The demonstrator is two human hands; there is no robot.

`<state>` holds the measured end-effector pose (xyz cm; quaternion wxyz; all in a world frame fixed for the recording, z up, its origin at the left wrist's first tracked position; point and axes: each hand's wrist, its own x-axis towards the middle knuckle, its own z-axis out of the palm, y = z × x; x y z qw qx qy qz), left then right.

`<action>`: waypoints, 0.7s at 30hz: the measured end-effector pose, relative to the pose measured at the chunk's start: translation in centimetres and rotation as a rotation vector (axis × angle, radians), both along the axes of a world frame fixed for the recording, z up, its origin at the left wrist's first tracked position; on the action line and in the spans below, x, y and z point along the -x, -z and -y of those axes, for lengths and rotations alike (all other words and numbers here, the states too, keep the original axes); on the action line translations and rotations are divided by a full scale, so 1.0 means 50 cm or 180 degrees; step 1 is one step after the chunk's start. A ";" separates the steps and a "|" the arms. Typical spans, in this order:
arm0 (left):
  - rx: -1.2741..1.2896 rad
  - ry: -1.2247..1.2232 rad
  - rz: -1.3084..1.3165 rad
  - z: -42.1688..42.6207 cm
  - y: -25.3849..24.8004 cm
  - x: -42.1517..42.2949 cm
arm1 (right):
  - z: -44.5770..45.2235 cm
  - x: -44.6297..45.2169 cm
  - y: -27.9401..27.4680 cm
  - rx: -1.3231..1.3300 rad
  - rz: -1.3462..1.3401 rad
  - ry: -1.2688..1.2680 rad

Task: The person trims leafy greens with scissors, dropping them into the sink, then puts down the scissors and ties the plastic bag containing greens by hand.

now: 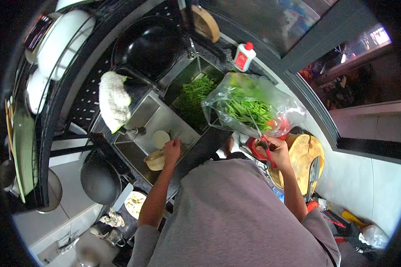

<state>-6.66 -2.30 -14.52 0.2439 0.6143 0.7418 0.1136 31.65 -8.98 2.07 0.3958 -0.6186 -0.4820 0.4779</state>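
My right hand [275,152] is wrapped around red-handled scissors [269,153]. Their blades point up toward long green leafy vegetables [247,107] in a clear plastic bag [289,104]. Over the left sink basin [140,113], my left hand [172,152] has its fingers pinched together. A few thin dark green bits show near those fingertips, but what they hold is too small to make out. Just beside this hand, low in the basin, is a cream ribbed basket [154,160] with a pale round piece [161,139] near it. More cut-looking greens [196,98] fill the right basin.
A black wok [147,46] sits beyond the sink, and a white-and-green gourd-like thing [114,100] lies left of it. A white bottle with red cap [244,58] stands by the window. Wooden boards [305,155] lean at right. A dish rack [53,102] overhangs the left.
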 end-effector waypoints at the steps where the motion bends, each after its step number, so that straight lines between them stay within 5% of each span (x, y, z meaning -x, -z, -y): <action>1: 0.0008 0.0059 0.0017 -0.009 -0.034 -0.025 | 0.007 -0.008 -0.010 0.0008 0.0017 0.0059; 6: -0.0417 0.1108 0.1757 -0.059 -0.176 -0.203 | 0.049 -0.064 -0.012 0.0222 0.0021 0.0406; 10: -0.0845 0.2054 0.2058 -0.105 -0.198 -0.354 | 0.074 -0.104 0.026 0.0298 0.0174 0.0538; 18: -0.0751 0.3369 0.1335 -0.121 -0.070 -0.587 | 0.100 -0.104 0.038 0.0177 0.0454 0.0865; 21: 0.0023 0.3974 0.0746 -0.116 -0.105 -0.648 | 0.113 -0.103 0.049 0.0133 0.0425 0.0830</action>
